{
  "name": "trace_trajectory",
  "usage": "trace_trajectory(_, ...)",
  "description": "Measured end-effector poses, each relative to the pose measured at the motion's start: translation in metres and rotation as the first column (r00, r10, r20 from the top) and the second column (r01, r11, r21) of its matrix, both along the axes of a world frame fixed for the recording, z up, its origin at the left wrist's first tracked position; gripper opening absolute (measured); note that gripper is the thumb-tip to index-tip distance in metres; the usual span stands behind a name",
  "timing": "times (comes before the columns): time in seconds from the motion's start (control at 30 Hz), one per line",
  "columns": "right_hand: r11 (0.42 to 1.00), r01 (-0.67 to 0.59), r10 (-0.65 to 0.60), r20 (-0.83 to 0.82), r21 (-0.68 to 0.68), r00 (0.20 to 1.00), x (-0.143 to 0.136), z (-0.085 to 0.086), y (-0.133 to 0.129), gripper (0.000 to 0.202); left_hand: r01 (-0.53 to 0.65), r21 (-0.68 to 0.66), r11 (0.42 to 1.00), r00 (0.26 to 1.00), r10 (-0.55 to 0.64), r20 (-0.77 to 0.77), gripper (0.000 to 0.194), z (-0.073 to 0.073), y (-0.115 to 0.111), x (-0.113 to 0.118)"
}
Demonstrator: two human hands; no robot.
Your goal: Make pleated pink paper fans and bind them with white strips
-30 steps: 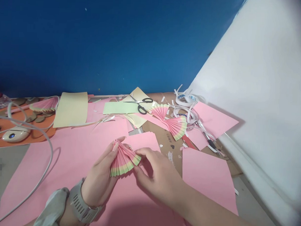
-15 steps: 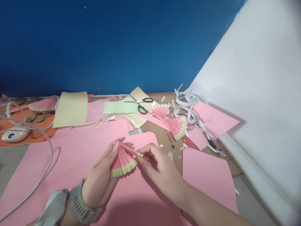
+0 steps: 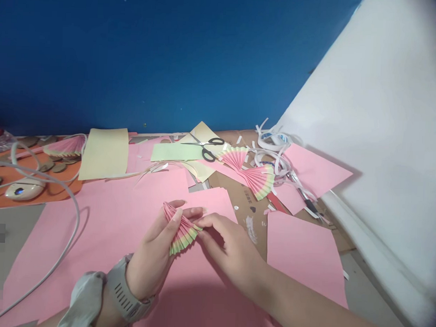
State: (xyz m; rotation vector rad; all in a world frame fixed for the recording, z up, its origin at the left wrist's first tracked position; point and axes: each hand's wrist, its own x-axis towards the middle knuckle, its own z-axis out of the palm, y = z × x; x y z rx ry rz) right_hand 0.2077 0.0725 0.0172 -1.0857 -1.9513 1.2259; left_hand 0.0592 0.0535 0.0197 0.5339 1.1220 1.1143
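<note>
A pleated paper fan (image 3: pixel 184 237), pink with a yellow and green edge, is held between both hands above pink paper sheets. My left hand (image 3: pixel 163 235) is closed around its left side, with the thumb lying across the pleats. At the fan's right end, my right hand (image 3: pixel 224 237) pinches the green-tipped pleats between thumb and fingers. Part of the fan is hidden behind the left thumb and fingers. Beyond the hands, a second pleated piece (image 3: pixel 251 173) of the same colours lies spread like a bow on cardboard.
Scissors (image 3: pixel 208 146) with black handles rest on a light green strip (image 3: pixel 173 152). White paper strips (image 3: pixel 273 158) and a craft knife (image 3: pixel 306 197) lie at the right. A glue gun-like white device (image 3: pixel 26 189) with a cable sits left on orange paper. A blue wall (image 3: pixel 153 61) stands behind.
The fan has been gathered narrower, its pleats closer together. My left thumb has moved right across the pleats, while my right hand keeps its pinch on the end.
</note>
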Motion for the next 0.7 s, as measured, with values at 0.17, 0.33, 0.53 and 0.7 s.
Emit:
trace_trajectory(0.17,1.0,-0.014,0.014,-0.046,-0.005,0.999,-0.0016,0.0007,0.0014,0.018,-0.004,0.004,1.0,1.0,0.004,0.013,0.024,-0.0036,-0.0012,-0.0009)
trace_trajectory(0.33,1.0,-0.018,0.018,0.019,0.024,1.0,-0.0015,-0.0024,0.0014,0.017,-0.022,-0.014,1.0,0.999,0.022,0.029,0.023,-0.0029,-0.0015,-0.0005)
trace_trajectory(0.53,0.997,-0.045,0.043,0.029,0.069,0.999,-0.0022,-0.0052,0.0018,0.02,-0.016,0.003,1.0,0.999,0.016,0.034,0.02,-0.0049,-0.0004,-0.0002)
trace_trajectory(0.7,0.974,-0.114,0.091,0.122,0.195,0.988,0.0004,-0.0059,0.0002,0.02,-0.025,0.085,0.996,0.999,0.027,-0.023,0.022,-0.008,-0.0006,-0.0029)
